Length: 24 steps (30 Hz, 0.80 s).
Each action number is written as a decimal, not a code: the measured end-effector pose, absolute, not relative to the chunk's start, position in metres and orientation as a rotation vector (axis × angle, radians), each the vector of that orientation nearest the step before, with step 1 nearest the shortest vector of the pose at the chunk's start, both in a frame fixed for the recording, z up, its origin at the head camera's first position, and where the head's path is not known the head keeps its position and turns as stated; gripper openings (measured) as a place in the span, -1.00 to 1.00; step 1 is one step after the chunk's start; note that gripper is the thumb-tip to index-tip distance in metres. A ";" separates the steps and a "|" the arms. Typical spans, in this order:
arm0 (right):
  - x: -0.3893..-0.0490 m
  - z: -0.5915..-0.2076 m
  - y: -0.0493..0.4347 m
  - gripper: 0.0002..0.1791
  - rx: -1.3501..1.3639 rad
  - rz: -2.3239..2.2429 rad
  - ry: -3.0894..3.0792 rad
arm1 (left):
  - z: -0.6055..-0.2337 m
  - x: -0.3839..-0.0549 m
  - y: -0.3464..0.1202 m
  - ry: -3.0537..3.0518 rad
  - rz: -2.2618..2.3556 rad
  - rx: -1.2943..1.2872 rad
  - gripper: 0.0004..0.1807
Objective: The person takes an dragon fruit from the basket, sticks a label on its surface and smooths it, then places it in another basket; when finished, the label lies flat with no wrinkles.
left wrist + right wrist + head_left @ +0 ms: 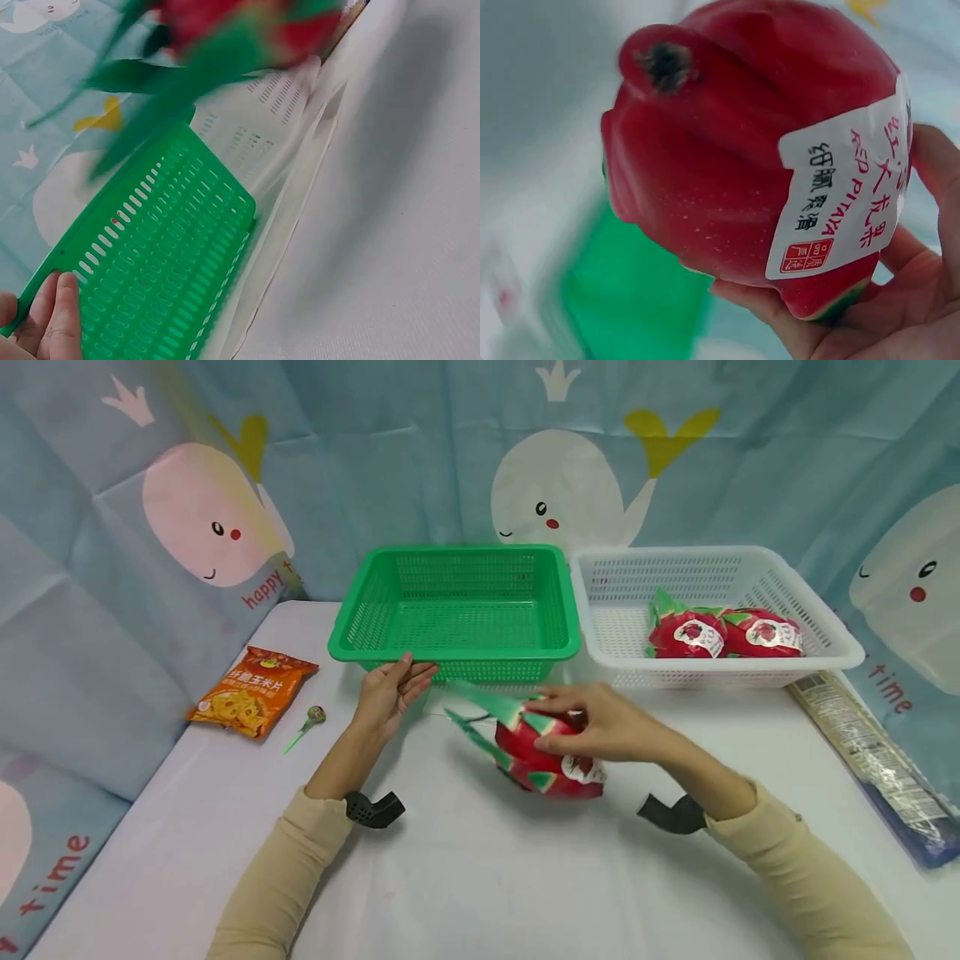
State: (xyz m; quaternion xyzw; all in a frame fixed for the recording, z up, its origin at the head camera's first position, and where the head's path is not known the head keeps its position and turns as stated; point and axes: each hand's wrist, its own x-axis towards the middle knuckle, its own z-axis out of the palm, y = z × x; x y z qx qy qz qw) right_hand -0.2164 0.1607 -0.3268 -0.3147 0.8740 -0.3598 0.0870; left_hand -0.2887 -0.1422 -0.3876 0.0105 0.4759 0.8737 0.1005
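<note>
My right hand [600, 722] holds a red dragon fruit [555, 756] with long green scales and a white label. It hangs above the white table, just in front of the green basket. Close up in the right wrist view, the dragon fruit [757, 150] shows its stem end and its "Red Pitaya" label, with fingers [915, 300] round its side. At the front rim of the green basket [453, 655], my left hand [388, 693] pinches the edge, thumb above and fingers below. Two more labelled dragon fruits [686, 633] lie in the white basket [615, 664].
Left of the green basket lie an orange snack bag [255, 692] and a lollipop [316, 715] with a green stick. A long flat package [877, 760] runs along the table's right side, partly under the white basket. A whale-print cloth [420, 468] hangs behind.
</note>
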 end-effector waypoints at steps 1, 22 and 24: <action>-0.221 -0.317 0.168 -0.47 -0.882 -1.097 2.643 | -0.388 -0.289 -0.142 1.406 2.586 0.030 -0.69; -0.332 -0.317 0.254 -0.27 0.126 -0.926 3.075 | -0.394 -0.288 -0.130 1.430 2.577 0.050 -0.77; -0.335 -0.327 0.252 -0.28 0.086 -0.814 3.068 | -0.396 -0.287 -0.130 1.445 2.566 0.046 -0.76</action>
